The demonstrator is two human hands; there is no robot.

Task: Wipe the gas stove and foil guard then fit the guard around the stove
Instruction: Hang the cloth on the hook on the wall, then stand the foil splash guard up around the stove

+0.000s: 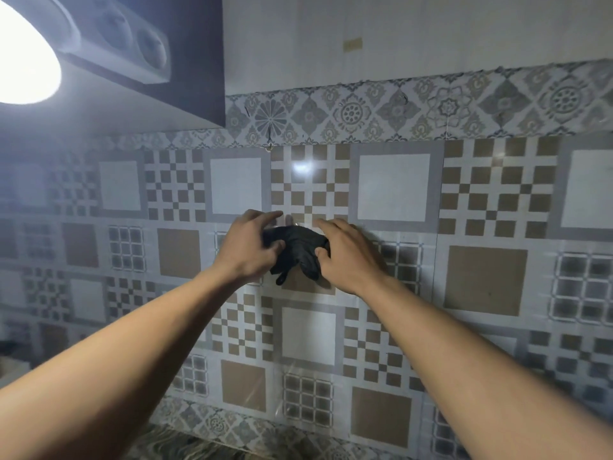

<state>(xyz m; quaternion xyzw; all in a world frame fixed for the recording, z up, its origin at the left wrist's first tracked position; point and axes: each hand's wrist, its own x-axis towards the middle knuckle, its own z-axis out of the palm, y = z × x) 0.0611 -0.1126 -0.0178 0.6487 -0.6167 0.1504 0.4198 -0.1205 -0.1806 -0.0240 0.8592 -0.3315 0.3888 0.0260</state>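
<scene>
Neither the gas stove nor the foil guard shows here, so nothing of the wiping or the fitting can be judged as done; by the look of things the whole task is still ahead. What the view does show is preparation: both hands are raised in front of the patterned wall tiles (391,187) and are closed together on a crumpled black glove (297,250), which appears to be a thin disposable one. The left hand (247,247) grips it from 9 o'clock with the thumb tucked under and the index finger stretched over the top; the right hand (346,255) pinches it from 3 o'clock. The glove is bunched, so its long axis is hard to call, but its loose finger ends hang toward 6 o'clock, which suggests the cuff is up among the fingers. A bright lamp (23,51) glares at 10 o'clock, and a strip of marbled surface (185,446) shows at 6 o'clock.
</scene>
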